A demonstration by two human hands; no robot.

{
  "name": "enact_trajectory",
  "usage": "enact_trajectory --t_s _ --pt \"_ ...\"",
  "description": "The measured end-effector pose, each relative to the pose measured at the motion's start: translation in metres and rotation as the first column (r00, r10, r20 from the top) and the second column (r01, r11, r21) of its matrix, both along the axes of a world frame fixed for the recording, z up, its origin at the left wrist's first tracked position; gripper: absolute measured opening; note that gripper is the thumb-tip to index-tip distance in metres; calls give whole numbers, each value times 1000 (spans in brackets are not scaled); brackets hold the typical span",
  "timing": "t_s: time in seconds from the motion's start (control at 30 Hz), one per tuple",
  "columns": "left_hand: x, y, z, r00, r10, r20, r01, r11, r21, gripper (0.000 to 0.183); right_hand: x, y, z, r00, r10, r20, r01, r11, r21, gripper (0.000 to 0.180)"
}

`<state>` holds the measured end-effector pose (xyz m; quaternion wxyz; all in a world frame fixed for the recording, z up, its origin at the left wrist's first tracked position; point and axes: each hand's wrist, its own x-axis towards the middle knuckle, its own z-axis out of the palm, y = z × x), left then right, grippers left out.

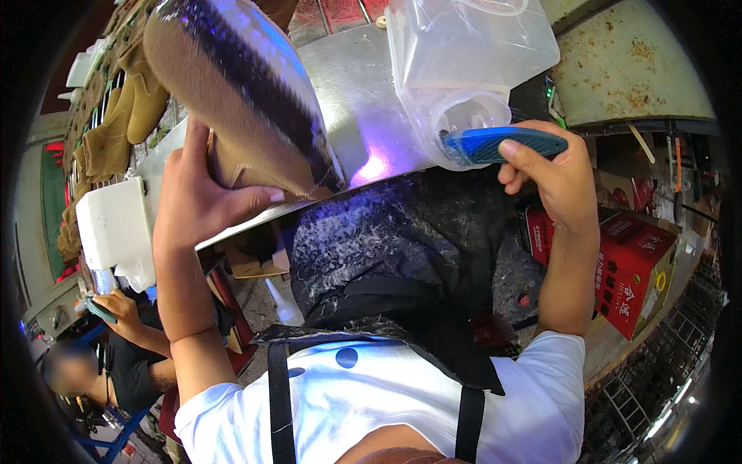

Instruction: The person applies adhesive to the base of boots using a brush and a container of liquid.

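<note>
My left hand grips a brown suede shoe or boot upper, apparently on a last, from below at its near end. A dark band and a glossy, violet-lit face run along its right side. In my right hand is a blue ribbed brush handle. Its far end points into the round mouth of a translucent plastic container, where the brush head is hidden. The container lies on a metal worktop, and the upper is held over that worktop's near edge.
Brown suede uppers line a rack on the left, near a white plastic container. A co-worker's hand holds a similar handle. Red cartons stand on the right. Below the worktop is a white nozzle bottle.
</note>
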<state>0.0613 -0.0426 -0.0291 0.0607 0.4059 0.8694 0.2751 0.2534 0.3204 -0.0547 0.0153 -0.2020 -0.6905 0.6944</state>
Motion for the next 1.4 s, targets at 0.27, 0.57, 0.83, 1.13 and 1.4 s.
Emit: enact_trajectory --t_s 0.27,0.57,0.83,1.13,1.4 --pt "-25 5 -8 698 -258 668 -76 901 427 127 21 -18 -3 997 -58 -58 30 917 -397 23" --pt "22 18 -21 401 -384 832 -236 834 499 123 -46 -98 -17 798 -252 -548 -133 813 -568 34" --pt "22 12 -21 440 -399 805 -183 837 515 122 -11 -61 19 520 409 -750 -346 904 253 33" --pt "28 11 -6 452 -401 797 -180 834 522 121 -20 -54 36 580 501 -643 -88 823 561 34" --pt "24 14 -4 478 -382 791 -133 859 495 118 -11 -65 51 631 528 -569 -122 791 599 30"
